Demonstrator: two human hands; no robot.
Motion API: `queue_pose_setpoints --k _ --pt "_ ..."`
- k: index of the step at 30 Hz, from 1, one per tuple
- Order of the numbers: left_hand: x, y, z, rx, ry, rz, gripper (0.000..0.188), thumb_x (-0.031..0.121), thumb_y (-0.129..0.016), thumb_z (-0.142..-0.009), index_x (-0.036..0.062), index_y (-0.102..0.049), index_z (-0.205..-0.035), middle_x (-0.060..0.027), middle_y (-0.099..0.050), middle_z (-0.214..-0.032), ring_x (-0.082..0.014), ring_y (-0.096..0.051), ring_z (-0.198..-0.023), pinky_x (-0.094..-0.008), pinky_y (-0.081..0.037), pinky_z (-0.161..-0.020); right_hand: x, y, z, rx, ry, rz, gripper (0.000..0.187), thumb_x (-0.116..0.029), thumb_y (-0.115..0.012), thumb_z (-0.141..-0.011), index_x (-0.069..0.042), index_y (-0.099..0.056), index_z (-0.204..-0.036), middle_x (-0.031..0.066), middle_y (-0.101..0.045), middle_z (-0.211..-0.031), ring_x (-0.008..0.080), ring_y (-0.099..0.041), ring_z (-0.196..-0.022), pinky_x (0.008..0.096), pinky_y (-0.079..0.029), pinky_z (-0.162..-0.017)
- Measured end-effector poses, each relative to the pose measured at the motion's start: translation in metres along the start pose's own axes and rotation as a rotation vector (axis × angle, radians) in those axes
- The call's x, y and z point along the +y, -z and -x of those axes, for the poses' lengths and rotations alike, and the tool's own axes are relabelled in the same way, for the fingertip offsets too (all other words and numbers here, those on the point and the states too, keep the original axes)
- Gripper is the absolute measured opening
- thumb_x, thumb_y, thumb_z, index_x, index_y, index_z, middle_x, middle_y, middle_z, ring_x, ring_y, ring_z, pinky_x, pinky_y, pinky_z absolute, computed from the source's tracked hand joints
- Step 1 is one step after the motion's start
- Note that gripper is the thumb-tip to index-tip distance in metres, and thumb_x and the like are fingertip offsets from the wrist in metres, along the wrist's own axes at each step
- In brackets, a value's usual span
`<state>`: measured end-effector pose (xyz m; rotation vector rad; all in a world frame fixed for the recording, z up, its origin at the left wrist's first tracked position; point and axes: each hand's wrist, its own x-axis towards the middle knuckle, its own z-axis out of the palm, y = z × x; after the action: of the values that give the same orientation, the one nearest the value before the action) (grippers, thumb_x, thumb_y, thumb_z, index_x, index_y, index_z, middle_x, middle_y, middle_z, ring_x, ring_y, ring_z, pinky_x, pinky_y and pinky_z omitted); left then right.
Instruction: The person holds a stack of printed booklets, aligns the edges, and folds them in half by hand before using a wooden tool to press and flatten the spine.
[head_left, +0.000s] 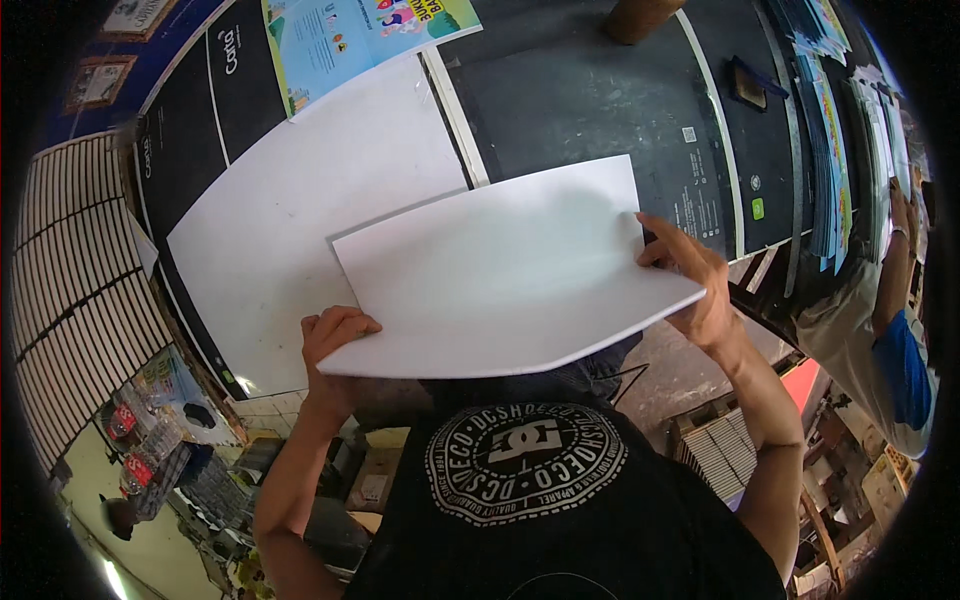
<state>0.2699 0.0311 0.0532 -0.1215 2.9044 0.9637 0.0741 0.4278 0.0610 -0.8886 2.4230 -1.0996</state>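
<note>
In front of my body I hold a stack of white paper [490, 260], its near edge bowed and hanging past the table's front. My left hand [338, 338] grips the near left corner, thumb side over the top and the other fingers partly hidden beneath. At the right end, my right hand [695, 275] is closed round the edge, with its fingertips curled at the far side. The stack's far part rests over a larger white sheet [310, 210] and the black tabletop [590, 110].
A colourful printed sheet [360, 45] lies at the far left. A brown rounded object [638, 18] and a small dark tray-like object [748, 88] sit farther back. Piles of printed sheets [825, 170] stand at right, where another person's hand [902, 212] touches papers. A barred window [75, 270] is at left.
</note>
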Motion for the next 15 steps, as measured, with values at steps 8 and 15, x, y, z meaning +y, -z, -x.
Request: queue_pose_setpoints --k 8,15 --pt "0.012 0.016 -0.032 -0.194 0.437 0.226 0.020 0.021 -0.080 -0.090 0.0014 -0.077 -0.091 -0.0057 -0.066 -0.069 -0.0065 -0.052 -0.058 -0.0260 -0.042 -0.055 -0.010 -0.002 -0.031 -0.034 -0.185 -0.018 0.080 -0.028 -0.091 -0.073 0.002 -0.051 -0.136 0.0234 -0.074 -0.088 0.0272 -0.077 -0.075 0.0351 -0.061 -0.063" --pt "0.012 0.028 -0.065 -0.527 0.602 0.030 0.038 0.037 -0.074 -0.093 -0.0006 -0.079 -0.087 -0.0030 -0.066 -0.063 -0.0074 -0.056 -0.060 -0.0279 -0.045 -0.057 0.000 -0.007 -0.044 -0.020 -0.228 -0.077 0.089 -0.029 -0.093 -0.071 0.003 -0.042 -0.138 0.0264 -0.072 -0.082 0.0314 -0.076 -0.075 0.0384 -0.059 -0.062"
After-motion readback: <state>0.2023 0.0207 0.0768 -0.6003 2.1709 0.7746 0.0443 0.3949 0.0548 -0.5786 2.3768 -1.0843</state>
